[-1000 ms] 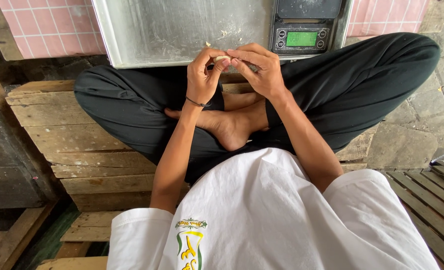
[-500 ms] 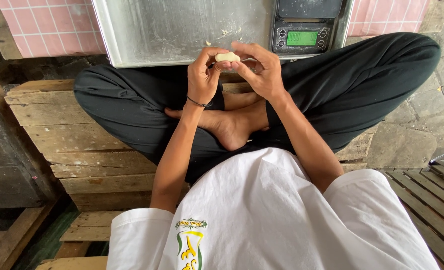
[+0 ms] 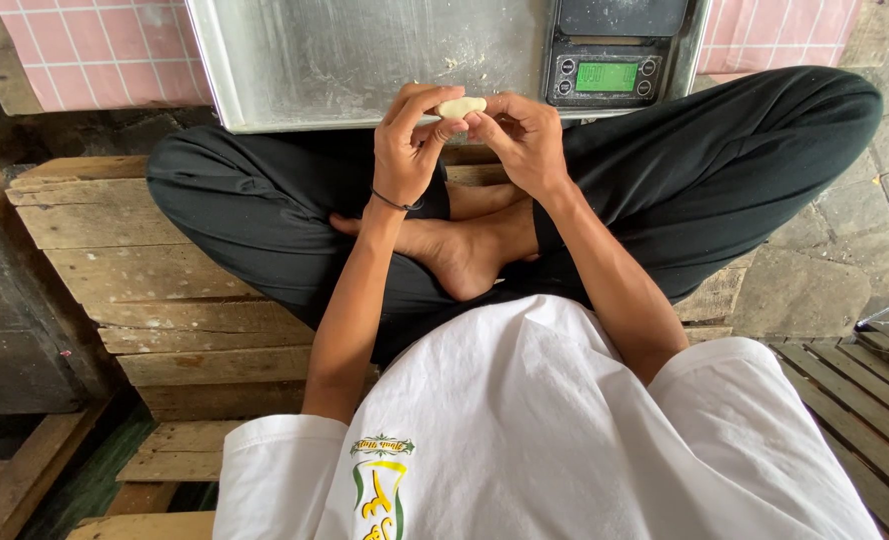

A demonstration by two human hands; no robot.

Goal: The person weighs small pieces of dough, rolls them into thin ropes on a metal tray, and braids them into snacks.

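A small pale lump of dough [image 3: 461,106] sits pinched between the fingertips of both my hands, held up in front of my crossed legs. My left hand [image 3: 412,150], with a thin black band at the wrist, grips its left end. My right hand [image 3: 521,140] grips its right end. Just beyond the dough lies a floured metal tray [image 3: 355,60], and a black digital scale [image 3: 615,50] with a lit green display stands at the tray's right end.
I sit cross-legged in black trousers on a wooden pallet [image 3: 165,290]. Pink tiles [image 3: 95,55] lie beyond the tray on both sides. Stone paving [image 3: 825,270] is to the right, with wooden slats [image 3: 865,390] at lower right.
My fingers have worked the dough; it now shows as a lump above my fingertips, where a second ago it was mostly hidden between them. The hands stayed in place.
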